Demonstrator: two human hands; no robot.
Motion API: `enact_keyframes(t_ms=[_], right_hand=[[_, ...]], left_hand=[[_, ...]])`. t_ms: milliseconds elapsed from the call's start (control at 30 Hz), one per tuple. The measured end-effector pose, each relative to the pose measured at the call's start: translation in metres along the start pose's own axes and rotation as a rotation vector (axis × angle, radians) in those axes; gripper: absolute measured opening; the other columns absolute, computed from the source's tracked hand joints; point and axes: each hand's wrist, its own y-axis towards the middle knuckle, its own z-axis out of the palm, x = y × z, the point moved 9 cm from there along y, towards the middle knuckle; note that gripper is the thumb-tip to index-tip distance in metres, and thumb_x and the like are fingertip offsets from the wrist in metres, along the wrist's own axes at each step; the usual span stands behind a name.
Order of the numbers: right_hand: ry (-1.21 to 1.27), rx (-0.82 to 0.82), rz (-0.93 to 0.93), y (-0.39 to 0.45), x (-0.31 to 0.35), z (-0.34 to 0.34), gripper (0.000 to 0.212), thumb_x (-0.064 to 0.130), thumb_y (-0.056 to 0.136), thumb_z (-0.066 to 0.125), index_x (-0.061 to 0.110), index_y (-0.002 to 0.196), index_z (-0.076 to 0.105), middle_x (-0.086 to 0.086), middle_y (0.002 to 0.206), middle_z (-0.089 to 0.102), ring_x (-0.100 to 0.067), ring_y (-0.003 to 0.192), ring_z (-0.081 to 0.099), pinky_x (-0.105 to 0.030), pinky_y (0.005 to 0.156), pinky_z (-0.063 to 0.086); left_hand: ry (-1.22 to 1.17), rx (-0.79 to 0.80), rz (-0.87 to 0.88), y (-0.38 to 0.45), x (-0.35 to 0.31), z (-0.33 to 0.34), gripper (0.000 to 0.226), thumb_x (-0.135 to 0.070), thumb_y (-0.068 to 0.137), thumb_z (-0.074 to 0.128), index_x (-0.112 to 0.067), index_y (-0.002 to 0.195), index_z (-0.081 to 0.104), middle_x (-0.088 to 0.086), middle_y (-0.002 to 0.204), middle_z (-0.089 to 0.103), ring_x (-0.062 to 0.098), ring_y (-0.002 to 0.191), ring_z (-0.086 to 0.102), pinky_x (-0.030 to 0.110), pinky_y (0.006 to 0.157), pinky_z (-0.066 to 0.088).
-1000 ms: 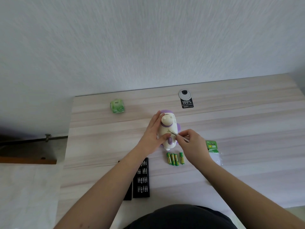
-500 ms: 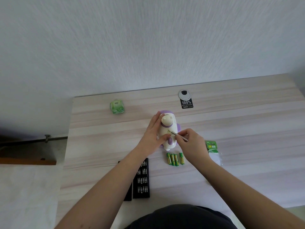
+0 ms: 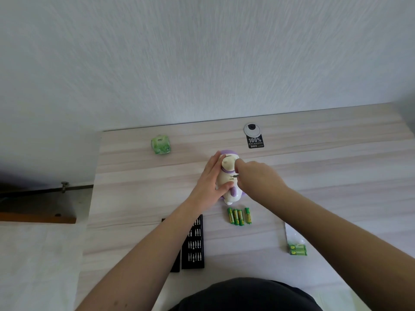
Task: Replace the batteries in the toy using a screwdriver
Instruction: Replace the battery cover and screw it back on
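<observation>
A white and purple toy (image 3: 227,173) lies on the wooden table (image 3: 314,176). My left hand (image 3: 210,180) holds its left side, thumb pressed on the body. My right hand (image 3: 256,176) lies over the toy's right side and grips a thin metal screwdriver (image 3: 235,175), whose tip shows on the toy's belly by a small slot. Several green batteries (image 3: 239,216) lie in a row just in front of the toy. A black tray of screwdriver bits (image 3: 193,242) sits under my left forearm.
A green battery pack in clear wrap (image 3: 296,249) lies at the right near my right forearm. A green packet (image 3: 160,144) sits far left. A grey cable grommet (image 3: 252,129) and a black sticker (image 3: 255,141) are at the back. The table's left edge drops off beyond the tray.
My right hand has moved up and forward over the toy's right side, and the screwdriver now shows only its tip. The left hand keeps its hold. The camera view has shifted.
</observation>
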Motion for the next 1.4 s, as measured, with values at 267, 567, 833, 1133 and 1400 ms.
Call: enact_keyframes(t_ms=[267,567,833,1133,1400], right_hand=[[-0.057,0.060,-0.235,-0.001,0.027,-0.019,0.011,0.006,0.091,0.048,0.015,0.092,0.043,-0.013,0.090,0.058,-0.032,0.083,0.059,-0.033,0.066,0.038],[-0.112,0.033,-0.217,0.018,0.024,-0.021,0.032,0.013,0.093,0.046,0.019,0.063,0.037,0.001,0.062,0.037,-0.032,0.088,0.063,-0.034,0.065,0.038],[-0.068,0.116,-0.244,0.013,0.029,-0.014,0.013,0.009,0.091,0.048,0.017,0.081,0.047,-0.004,0.075,0.048,-0.032,0.081,0.061,-0.031,0.064,0.039],[-0.308,0.241,-0.155,0.018,0.034,-0.017,0.017,0.019,0.091,0.055,0.011,0.105,0.061,0.002,0.068,0.039,-0.021,0.073,0.049,-0.030,0.064,0.037],[-0.252,0.285,-0.080,0.015,0.024,-0.018,0.005,0.006,0.088,0.058,0.008,0.091,0.057,0.002,0.073,0.058,-0.018,0.069,0.055,-0.019,0.047,0.032]], left_hand=[[0.034,0.021,-0.023,0.000,0.000,0.000,0.080,-0.034,0.084,0.065,-0.027,0.151,0.023,-0.020,0.157,0.006,0.004,0.146,0.010,0.046,0.113,0.034],[0.030,0.011,-0.024,-0.001,0.002,-0.003,0.079,-0.036,0.082,0.064,-0.031,0.151,0.024,-0.024,0.157,0.005,0.002,0.146,0.009,0.049,0.107,0.042],[0.010,0.022,-0.023,-0.001,0.006,-0.002,0.078,-0.030,0.085,0.067,-0.036,0.149,0.024,-0.031,0.155,0.002,0.002,0.146,0.011,0.054,0.096,0.049],[0.014,0.010,-0.006,0.000,0.001,-0.002,0.079,-0.038,0.081,0.065,-0.038,0.149,0.025,-0.026,0.156,0.005,0.001,0.145,0.014,0.047,0.103,0.046],[0.038,-0.005,-0.011,0.003,0.006,0.000,0.080,-0.027,0.083,0.071,-0.027,0.150,0.027,-0.016,0.159,0.010,0.003,0.146,0.011,0.034,0.119,0.023]])
